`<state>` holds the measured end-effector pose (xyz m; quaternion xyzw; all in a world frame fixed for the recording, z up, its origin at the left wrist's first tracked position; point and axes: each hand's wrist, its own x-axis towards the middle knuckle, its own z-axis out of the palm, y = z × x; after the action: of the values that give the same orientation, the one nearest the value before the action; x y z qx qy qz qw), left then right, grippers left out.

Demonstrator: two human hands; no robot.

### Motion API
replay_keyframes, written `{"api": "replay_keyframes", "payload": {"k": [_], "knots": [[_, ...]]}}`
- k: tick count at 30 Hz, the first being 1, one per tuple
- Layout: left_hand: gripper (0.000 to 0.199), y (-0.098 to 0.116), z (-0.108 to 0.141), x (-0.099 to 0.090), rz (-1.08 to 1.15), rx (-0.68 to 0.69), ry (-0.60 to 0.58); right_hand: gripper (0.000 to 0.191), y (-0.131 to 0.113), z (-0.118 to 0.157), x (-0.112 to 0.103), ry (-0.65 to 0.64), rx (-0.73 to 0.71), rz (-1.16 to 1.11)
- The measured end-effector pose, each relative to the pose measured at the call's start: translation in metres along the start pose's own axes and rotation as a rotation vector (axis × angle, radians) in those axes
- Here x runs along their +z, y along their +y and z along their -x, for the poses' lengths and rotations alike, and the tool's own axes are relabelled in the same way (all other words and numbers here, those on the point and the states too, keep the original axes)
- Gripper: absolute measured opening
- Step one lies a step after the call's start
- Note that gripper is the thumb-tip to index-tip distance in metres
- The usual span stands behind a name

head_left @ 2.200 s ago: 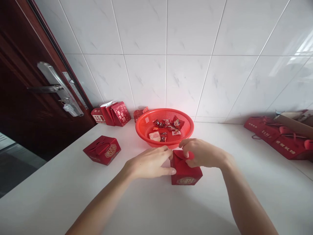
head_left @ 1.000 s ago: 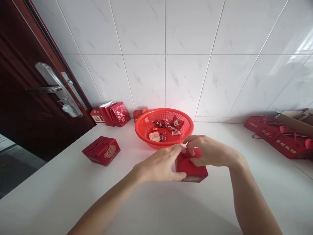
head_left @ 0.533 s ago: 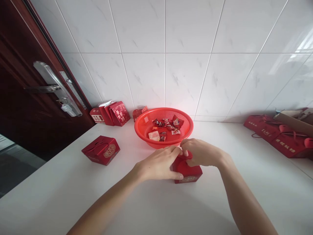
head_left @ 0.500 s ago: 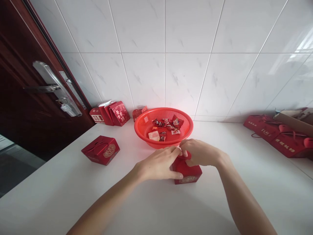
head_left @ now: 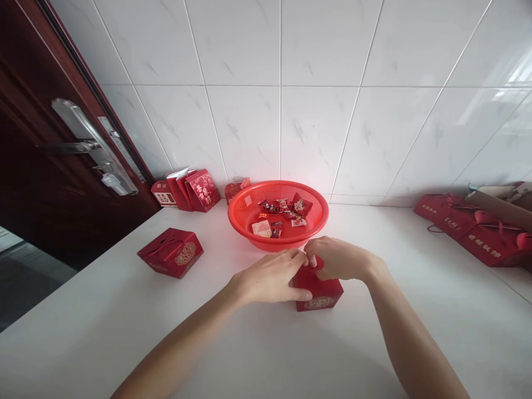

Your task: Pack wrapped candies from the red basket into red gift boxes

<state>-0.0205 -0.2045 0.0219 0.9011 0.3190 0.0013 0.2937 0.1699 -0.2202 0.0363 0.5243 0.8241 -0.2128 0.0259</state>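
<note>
In front of me on the white table stands a small red gift box (head_left: 324,293) with a gold pattern on its near side. My left hand (head_left: 272,279) grips it from the left, thumb along the near side and fingers reaching over the top. My right hand (head_left: 338,259) bends over the top flaps, its fingers curled and closed on them; the fingertips are partly hidden. Just behind the box, a red plastic basket (head_left: 236,224) holds several wrapped sweets (head_left: 285,208) and a pale pink packet (head_left: 261,228).
Another red gift box (head_left: 170,253) stands closed at the left. Folded red boxes (head_left: 203,191) lean on the tiled wall (head_left: 316,138). Several red boxes with gold writing (head_left: 461,227) lie at the right. A dark door (head_left: 41,183) with a handle borders the table's left side.
Both hands stay on the gift box in almost the same place. The whole view has shifted very slightly.
</note>
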Motion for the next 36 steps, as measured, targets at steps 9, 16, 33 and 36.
{"api": "replay_keyframes", "payload": {"k": [9,16,33,36], "knots": [[0.053,-0.005,0.0,0.002,0.009,0.021,0.013,0.019,-0.003,-0.001,0.003,0.037,0.011,0.071],[0.054,-0.009,-0.001,0.004,-0.002,0.014,0.015,0.023,-0.006,-0.001,0.004,0.088,-0.011,0.12],[0.037,-0.005,-0.003,0.013,0.027,-0.027,0.085,0.021,-0.001,-0.006,0.004,0.056,0.064,0.133],[0.037,-0.004,-0.003,0.012,0.035,-0.033,0.077,0.019,-0.001,-0.006,0.004,0.06,0.065,0.106]]}}
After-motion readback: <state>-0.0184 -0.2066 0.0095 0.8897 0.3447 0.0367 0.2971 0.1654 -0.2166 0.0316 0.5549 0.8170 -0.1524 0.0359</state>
